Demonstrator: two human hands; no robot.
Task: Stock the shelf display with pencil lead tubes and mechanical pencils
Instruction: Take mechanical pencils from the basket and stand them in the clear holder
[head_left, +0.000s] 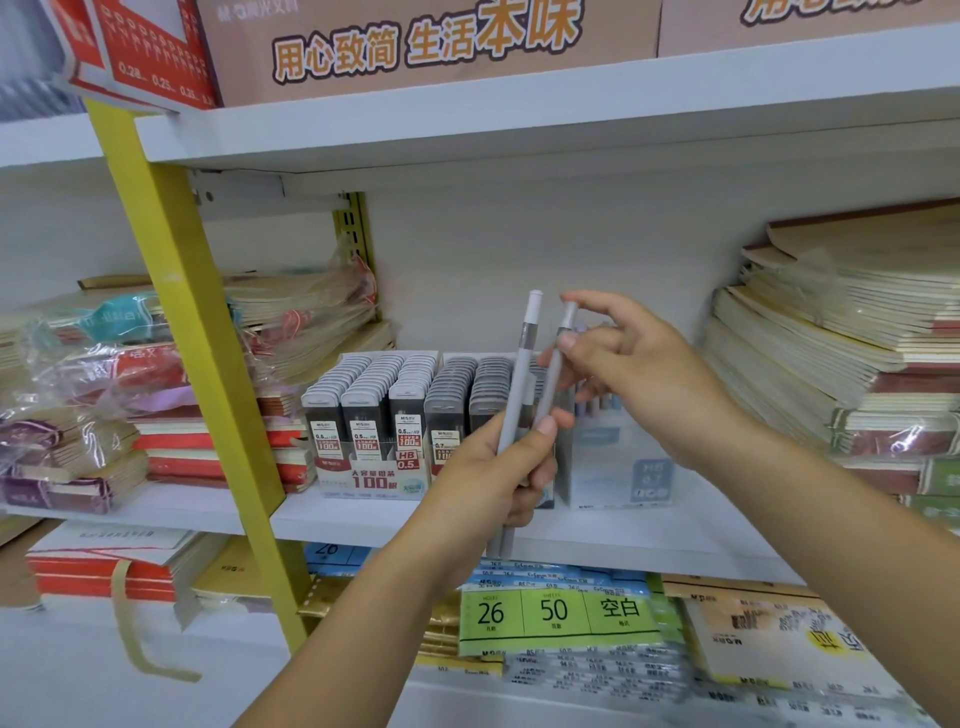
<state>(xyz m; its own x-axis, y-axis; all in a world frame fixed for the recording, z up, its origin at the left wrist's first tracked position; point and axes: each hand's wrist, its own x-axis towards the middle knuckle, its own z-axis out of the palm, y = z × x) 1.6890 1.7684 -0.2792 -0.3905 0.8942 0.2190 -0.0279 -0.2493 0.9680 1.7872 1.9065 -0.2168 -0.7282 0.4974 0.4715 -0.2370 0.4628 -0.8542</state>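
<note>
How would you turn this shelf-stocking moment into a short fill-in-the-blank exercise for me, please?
1. The left hand grips a bundle of ____ mechanical pencils.
2. The right hand pinches one pencil near its ____ end.
3. The display box of lead tubes stands on the shelf ____ the hands.
Missing words: grey; top; behind.
</note>
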